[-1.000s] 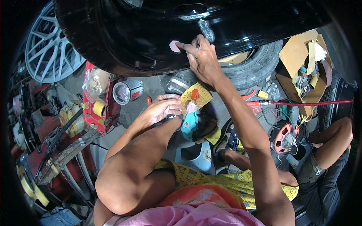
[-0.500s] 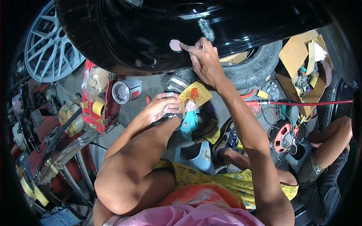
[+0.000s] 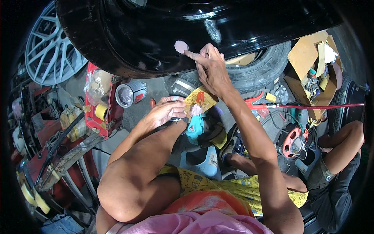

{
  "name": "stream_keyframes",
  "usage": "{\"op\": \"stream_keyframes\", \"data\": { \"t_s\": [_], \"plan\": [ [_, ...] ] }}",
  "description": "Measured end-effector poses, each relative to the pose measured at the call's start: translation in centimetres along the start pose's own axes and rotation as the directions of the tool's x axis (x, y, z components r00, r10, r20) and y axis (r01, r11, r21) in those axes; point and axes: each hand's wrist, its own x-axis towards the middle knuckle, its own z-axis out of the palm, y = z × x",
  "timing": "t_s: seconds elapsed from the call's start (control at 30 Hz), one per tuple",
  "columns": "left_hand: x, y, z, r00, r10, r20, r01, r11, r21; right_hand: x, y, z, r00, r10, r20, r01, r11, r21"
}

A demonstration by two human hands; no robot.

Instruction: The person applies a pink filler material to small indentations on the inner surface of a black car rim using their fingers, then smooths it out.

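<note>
A glossy black curved panel (image 3: 257, 21) spans the top, bearing a round pink patch (image 3: 180, 46) and a pale, shiny smear (image 3: 212, 31). The index finger of my right hand (image 3: 211, 70) reaches out to the patch's lower right edge; the other fingers are bent, apart from it, with nothing visible in them. My left hand (image 3: 169, 111) is closed on the edge of a yellow card (image 3: 208, 102) carrying orange-red and pink paste. A teal item (image 3: 194, 132), too crumpled to name, hangs below the card.
A grey wheel rim (image 3: 46, 46), red toolbox (image 3: 93, 121) and metal can (image 3: 125, 96) lie left. A tyre (image 3: 257, 72), cardboard box (image 3: 306, 58), red hose (image 3: 319, 106) and cable reel (image 3: 290, 142) lie right, beside another person's bent leg (image 3: 346, 144). A blue stool (image 3: 204, 165) is below.
My right hand has moved slightly downward on the panel, its fingertip now at the pink patch's lower edge. My left hand and the card have barely moved.
</note>
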Motion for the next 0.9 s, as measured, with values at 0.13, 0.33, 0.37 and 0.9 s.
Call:
{"op": "stream_keyframes", "data": {
  "t_s": [0.13,0.33,0.37,0.9],
  "plan": [
    [-0.1,-0.1,-0.3,1.0,-0.006,-0.005,0.006,1.0,0.002,0.5,-0.9,0.4,0.999,-0.037,-0.018,0.038,0.996,0.076],
    [0.0,0.0,0.1,1.0,0.004,-0.002,-0.004,1.0,0.009,2.4,-0.1,1.5,0.988,-0.108,-0.113,0.108,0.994,-0.004],
    [0.0,0.0,0.0,1.0,0.008,-0.004,-0.007,1.0,0.014,2.6,0.1,1.6,0.986,-0.114,-0.118,0.11,0.993,-0.039],
    [0.0,0.0,-0.3,0.997,0.074,-0.016,-0.074,0.997,-0.021,0.1,0.5,-0.8,1.0,-0.021,-0.013,0.022,0.997,0.08]
  ]
}}
